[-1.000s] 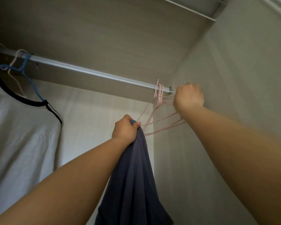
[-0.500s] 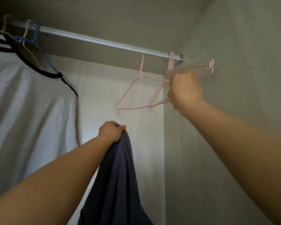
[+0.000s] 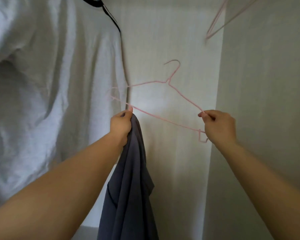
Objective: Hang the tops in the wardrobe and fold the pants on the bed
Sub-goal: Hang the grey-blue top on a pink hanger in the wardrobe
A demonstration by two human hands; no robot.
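A thin pink wire hanger (image 3: 173, 87) is held free in the air inside the wardrobe, hook pointing up. My right hand (image 3: 218, 126) pinches its right shoulder end. My left hand (image 3: 120, 126) grips a dark grey-blue top (image 3: 130, 184) that hangs straight down from my fist, and its fingertips touch the hanger's lower bar. The hanger's left end lies in front of the white shirt's edge.
A white T-shirt with black neck trim (image 3: 47, 87) hangs at the left and fills that side. More pink hangers (image 3: 216, 23) dangle at the upper right. The wardrobe's back panel (image 3: 171, 40) and right side wall (image 3: 267, 84) close in the space.
My right hand has lifted one pink hanger off the rail and brought it down. The view has dropped, so the rail is out of sight. My left hand now touches the hanger.
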